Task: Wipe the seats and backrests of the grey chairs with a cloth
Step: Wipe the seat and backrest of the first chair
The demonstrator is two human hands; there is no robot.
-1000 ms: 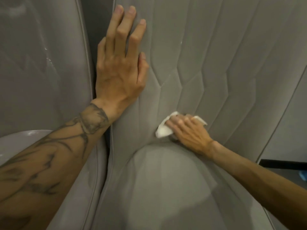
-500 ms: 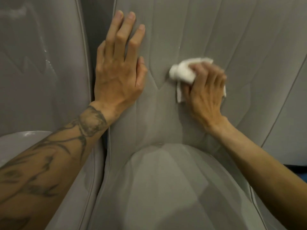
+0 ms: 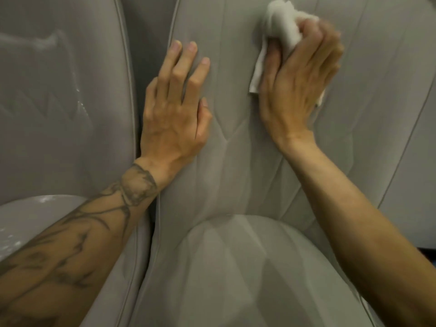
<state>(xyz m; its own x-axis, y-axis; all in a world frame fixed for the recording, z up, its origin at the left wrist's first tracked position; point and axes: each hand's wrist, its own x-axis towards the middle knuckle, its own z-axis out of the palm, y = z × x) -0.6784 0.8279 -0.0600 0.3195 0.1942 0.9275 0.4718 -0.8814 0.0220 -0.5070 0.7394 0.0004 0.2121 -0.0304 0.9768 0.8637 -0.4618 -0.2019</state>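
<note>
A grey quilted chair fills the view, its backrest [image 3: 236,161] rising behind a rounded seat cushion [image 3: 236,267]. My right hand [image 3: 299,86] grips a bunched white cloth [image 3: 280,27] and holds it against the upper backrest, near the top edge of the view. My left hand [image 3: 174,114] lies flat on the backrest's left side with its fingers straight and spread. The cloth's lower corner [image 3: 257,74] shows under my right thumb.
A second grey chair [image 3: 59,102] stands close on the left, its backrest glossy, with a narrow dark gap [image 3: 144,43] between the two. Another grey padded panel [image 3: 412,173] adjoins on the right.
My right hand has swept the cloth up the backrest, from the seat crease to the upper part. My left hand has stayed flat on the left side of the backrest.
</note>
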